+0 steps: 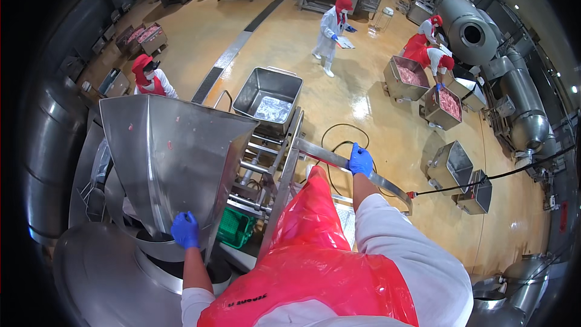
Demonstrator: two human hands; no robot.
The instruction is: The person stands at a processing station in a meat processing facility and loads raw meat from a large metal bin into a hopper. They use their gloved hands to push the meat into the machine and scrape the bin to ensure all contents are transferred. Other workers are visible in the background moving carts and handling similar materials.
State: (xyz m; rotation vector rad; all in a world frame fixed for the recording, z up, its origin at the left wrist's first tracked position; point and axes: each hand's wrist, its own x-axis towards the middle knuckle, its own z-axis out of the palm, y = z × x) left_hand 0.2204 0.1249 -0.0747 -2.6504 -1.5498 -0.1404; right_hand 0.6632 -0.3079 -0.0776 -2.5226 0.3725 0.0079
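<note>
My right hand (361, 160), in a blue glove, is wrapped round a flat curved metal rail (327, 154) beside me. My left hand (185, 229), also gloved in blue, is closed against the lower part of a big steel chute (175, 151); what its fingers grip, if anything, is hidden. A few small pink scraps cling to the chute's inner wall. Its narrow end sits over the round steel opening (158, 243) of a large machine (103, 272). Behind the chute, a square steel bin (268, 82) stands raised on a metal frame (257, 166).
A green basket (236, 227) sits under the frame. A black cable (348, 126) loops over the wet floor; a hose (496, 175) stretches right. One worker (151, 77) stands behind the chute, another (331, 33) walks with papers. Two bend over bins of pink meat (449, 103) near steel tumblers (469, 31).
</note>
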